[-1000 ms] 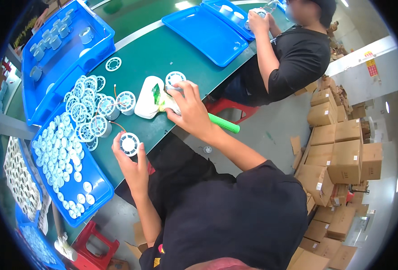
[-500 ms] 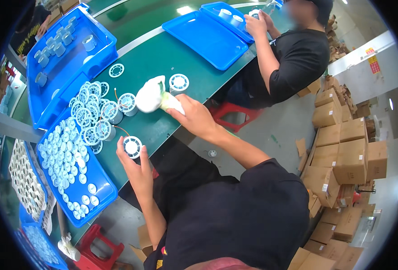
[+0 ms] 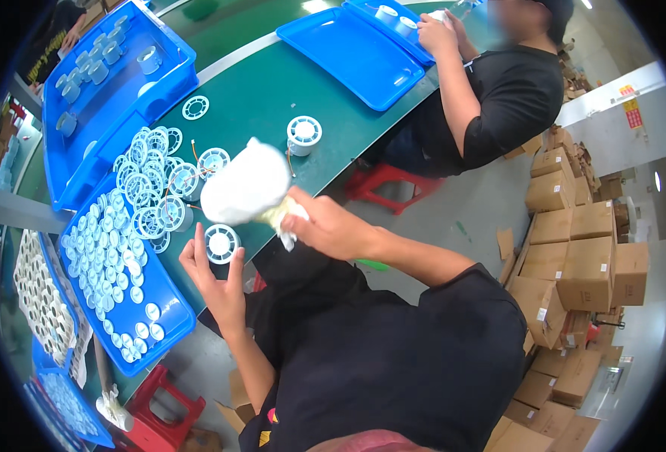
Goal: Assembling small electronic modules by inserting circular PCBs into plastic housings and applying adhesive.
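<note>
Cardboard boxes [image 3: 585,260] are stacked on the floor to the right of a long green table [image 3: 246,105], and a co-worker in a black shirt [image 3: 514,98] sits at its near edge, farther along, beside a red stool [image 3: 393,187]. At the near edge of the table, the left hand [image 3: 221,286] has its thumb and forefinger parted just enough to hold a white drum [image 3: 221,243] by its rim, the other fingers loosely bent. The right hand [image 3: 333,230] is closed around the wrapped grip of a mallet [image 3: 246,181], whose bulky white head, blurred, hangs over the table just beyond the drum; how high it is cannot be told. Part of the mallet's green handle shows below the right forearm. Another drum stands on the table toward the co-worker, with a wire at its side. Left of the mallet head, a few more drums with thin brownish wires stand beside a loose heap of pale rings [image 3: 148,169]. At the table's near left corner, a shallow blue tray [image 3: 169,305] carries many small pale caps [image 3: 103,256], and past its far edge is a deep blue bin [image 3: 171,83] with pale cups inside.
</note>
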`<state>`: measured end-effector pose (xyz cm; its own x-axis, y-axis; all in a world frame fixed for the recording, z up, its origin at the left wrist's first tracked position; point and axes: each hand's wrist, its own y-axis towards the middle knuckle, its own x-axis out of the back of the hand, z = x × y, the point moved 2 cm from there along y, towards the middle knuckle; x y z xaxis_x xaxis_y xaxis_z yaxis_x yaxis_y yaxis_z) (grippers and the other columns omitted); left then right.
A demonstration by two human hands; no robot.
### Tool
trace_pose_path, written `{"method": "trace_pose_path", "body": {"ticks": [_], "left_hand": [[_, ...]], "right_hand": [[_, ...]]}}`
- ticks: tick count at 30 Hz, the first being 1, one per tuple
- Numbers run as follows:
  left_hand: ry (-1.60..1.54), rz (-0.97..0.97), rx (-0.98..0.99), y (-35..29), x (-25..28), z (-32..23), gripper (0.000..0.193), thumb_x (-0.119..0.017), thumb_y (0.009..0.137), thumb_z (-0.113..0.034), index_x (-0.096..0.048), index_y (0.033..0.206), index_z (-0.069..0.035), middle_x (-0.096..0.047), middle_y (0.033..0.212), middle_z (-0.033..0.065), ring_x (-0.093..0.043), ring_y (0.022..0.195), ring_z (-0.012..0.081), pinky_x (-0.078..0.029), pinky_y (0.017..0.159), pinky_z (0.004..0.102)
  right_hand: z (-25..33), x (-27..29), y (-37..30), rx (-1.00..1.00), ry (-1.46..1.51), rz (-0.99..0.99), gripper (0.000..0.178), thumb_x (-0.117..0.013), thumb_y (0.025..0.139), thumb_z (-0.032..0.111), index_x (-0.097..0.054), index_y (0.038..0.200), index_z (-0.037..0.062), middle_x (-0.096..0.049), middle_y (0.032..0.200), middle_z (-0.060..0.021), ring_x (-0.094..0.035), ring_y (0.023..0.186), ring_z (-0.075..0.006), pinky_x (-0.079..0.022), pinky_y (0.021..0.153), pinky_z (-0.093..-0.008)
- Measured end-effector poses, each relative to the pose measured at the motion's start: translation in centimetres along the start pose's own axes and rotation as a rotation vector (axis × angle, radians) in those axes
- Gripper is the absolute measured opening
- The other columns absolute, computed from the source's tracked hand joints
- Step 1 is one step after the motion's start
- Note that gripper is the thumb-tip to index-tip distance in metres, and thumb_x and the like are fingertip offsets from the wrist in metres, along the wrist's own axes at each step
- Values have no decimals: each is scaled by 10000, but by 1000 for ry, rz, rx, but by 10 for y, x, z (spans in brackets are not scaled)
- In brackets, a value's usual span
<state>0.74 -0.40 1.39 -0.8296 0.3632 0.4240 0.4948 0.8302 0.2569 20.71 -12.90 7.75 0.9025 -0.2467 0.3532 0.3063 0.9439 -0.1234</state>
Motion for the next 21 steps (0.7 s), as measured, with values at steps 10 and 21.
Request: {"method": "trace_pose_path", "body": {"ticks": [10,21], "left_hand": [[-35,-88,-36,4,-11,2,657,-763,936,-131,-475,1511,3,-516,1448,195,-510,1365,339,-368,1170,432],[-126,-86,-17,9,-10,11,689,-766,912,-107,-460,1514,32,-528,1444,203,-534,1347,324,-404,1158,414]], "right_hand": [[8,6,-3,-99,-114,104,435,-496,1125,399,-506,1236,-21,-694,846,-292,-699,814,-486,-505,708,-508],[-3,-6,0,116,-141,-48,413,-535,1108,368,-546,1248,-21,-679,849,-309,-693,831,-510,-525,686,-521]]}}
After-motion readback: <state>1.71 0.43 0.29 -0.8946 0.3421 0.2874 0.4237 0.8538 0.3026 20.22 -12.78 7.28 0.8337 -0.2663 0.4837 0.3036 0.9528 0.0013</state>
